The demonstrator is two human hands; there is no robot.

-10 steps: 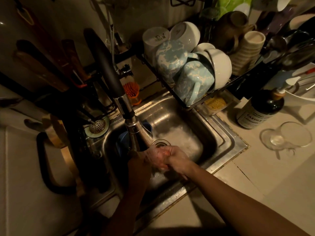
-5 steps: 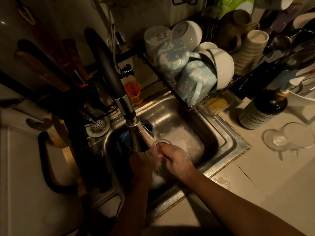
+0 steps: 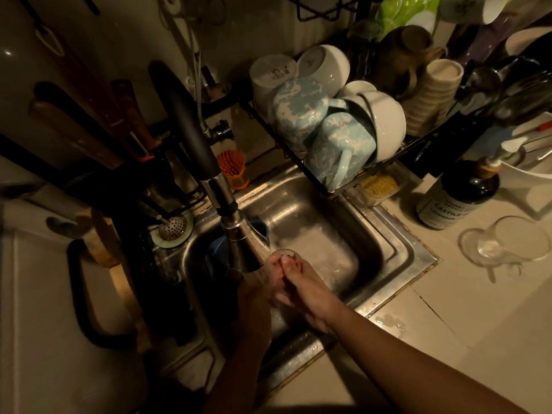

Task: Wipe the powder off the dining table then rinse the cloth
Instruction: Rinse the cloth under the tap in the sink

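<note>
Brushed, wet steel sink (image 3: 385, 243); glossy glazed ceramic mugs (image 3: 337, 147); clear glass mug (image 3: 507, 243); matt black faucet neck (image 3: 185, 121)

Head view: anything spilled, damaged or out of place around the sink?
A glass mug lies on its side on the counter right of the sink. A small water puddle sits by the sink's near corner, beside a crack-like line.

head cam, your only view | worn at your head, faces forward and steeply down over the sink (image 3: 413, 249) | close: your arms (image 3: 403, 354) enter from the bottom edge | wide angle takes in faucet (image 3: 236, 222), dish rack (image 3: 301, 166), counter (image 3: 454, 312)
</note>
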